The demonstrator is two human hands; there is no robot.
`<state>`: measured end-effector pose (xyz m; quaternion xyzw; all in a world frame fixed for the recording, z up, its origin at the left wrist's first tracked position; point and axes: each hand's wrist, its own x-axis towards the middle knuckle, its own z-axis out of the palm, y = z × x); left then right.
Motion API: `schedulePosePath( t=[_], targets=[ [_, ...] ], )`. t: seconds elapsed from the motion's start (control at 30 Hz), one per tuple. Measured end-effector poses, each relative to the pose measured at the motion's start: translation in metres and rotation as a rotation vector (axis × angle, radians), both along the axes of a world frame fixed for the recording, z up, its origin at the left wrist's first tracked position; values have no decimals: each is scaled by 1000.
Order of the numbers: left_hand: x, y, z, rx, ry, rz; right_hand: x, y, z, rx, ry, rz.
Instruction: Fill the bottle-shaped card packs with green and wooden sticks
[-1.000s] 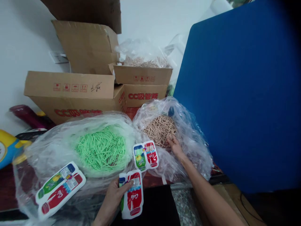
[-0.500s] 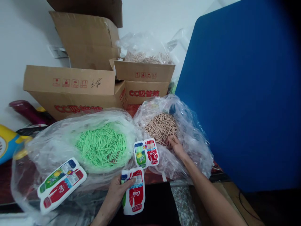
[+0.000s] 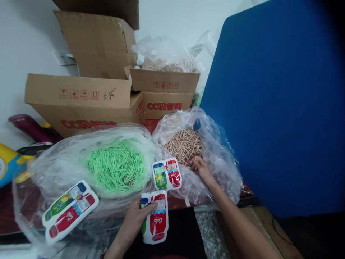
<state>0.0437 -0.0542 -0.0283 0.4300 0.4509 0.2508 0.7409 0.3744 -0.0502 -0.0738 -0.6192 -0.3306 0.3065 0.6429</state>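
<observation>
One Cola pouch [image 3: 159,221] is gripped upright in L hand [image 3: 133,219], thumb pressed across front, other fingers mostly hidden behind. 2nd pouch [image 3: 70,213] is laid flat at L, on near edge of clear L bag [image 3: 51,158]. 3rd pouch [image 3: 167,174] is set btwn L bag & R bag [image 3: 222,163], just beyond the held one. R hand [image 3: 199,166] is placed at near edge of brown sticks [image 3: 183,145], fingers curled w/ tips together; can't tell if any stick is pinched. Brown sticks are heaped in R bag, green sticks [image 3: 115,167] in L bag. Behind, 2 open cartons are stood by wall [image 3: 172,21]: L carton [image 3: 78,91] & R carton [image 3: 168,100], latter topped w/ bagged sticks [image 3: 169,66].
</observation>
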Motion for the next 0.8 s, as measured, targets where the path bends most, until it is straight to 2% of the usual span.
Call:
schedulePosePath(
  t=[0.07,0.17,0.23,0.3,0.4,0.57,0.8],
  targets=[
    [4,1,3,6,-20,-39,-2,-3,11,60,62,-33],
    [11,2,8,25,-63,-106,-17,-11,40,185,185,-44],
    [17,3,13,54,-93,-138,-39,-18,61,345,430,11],
    [22,2,18,87,-125,-178,-67,-25,79,428,581,67],
    [27,1,25,127,-179,-226,-112,-34,96,431,684,164],
    [24,-1,28,145,-223,-229,-158,-38,102,403,680,257],
    [21,-2,25,97,-242,-206,-171,-43,97,313,666,280]
  ],
)
